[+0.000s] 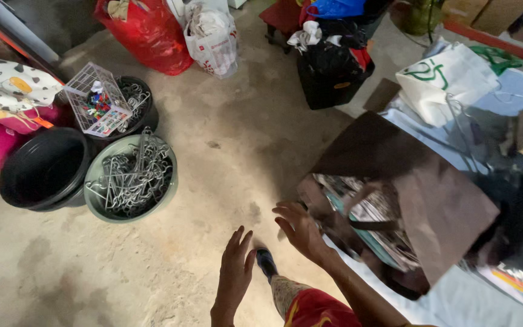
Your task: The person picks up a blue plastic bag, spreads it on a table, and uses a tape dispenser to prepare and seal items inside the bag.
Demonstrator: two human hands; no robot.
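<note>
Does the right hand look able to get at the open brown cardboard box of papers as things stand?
Probably yes: the right hand hovers open at the edge of the open brown cardboard box, and nothing lies between them.

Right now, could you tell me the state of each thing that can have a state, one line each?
Left hand: open, fingers spread, holding nothing.
Right hand: open, reaching toward the box.
Cardboard box: flaps open, papers stacked inside.
Green bucket: filled with metal wire hangers.
Black bucket: looks empty.
White wire basket: tilted on another bucket, small coloured items inside.
Red bag: full, on the floor.
</note>
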